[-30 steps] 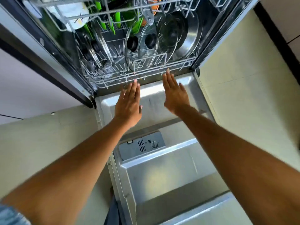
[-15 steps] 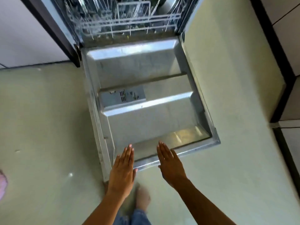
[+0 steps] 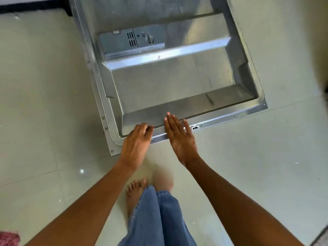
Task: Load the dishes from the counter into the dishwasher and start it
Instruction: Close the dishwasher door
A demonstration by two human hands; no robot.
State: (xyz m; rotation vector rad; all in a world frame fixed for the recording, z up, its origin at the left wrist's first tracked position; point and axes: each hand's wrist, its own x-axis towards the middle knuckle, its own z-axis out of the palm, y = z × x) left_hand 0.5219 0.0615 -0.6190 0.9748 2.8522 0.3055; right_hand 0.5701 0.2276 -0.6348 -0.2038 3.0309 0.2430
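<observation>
The dishwasher door (image 3: 177, 82) lies open and flat, its steel inner side facing up. The grey detergent dispenser (image 3: 131, 41) sits in its upper part. My left hand (image 3: 137, 142) is over the door's near edge (image 3: 230, 118), with bent fingers whose tips touch the inner rim. My right hand (image 3: 181, 137) is beside it, fingers straight and flat over the same edge. Neither hand holds anything. The racks and dishes are out of view.
Pale floor tiles (image 3: 44, 103) surround the door. My bare feet (image 3: 134, 194) and jeans (image 3: 159, 219) are just below the door's near edge. A red cloth (image 3: 8, 238) lies at the bottom left. A dark cabinet base (image 3: 33, 6) runs along the top left.
My hands drew back from the lower rack to the door's near edge. My view dropped, so the racks left the frame. My left fingers have bent onto the rim.
</observation>
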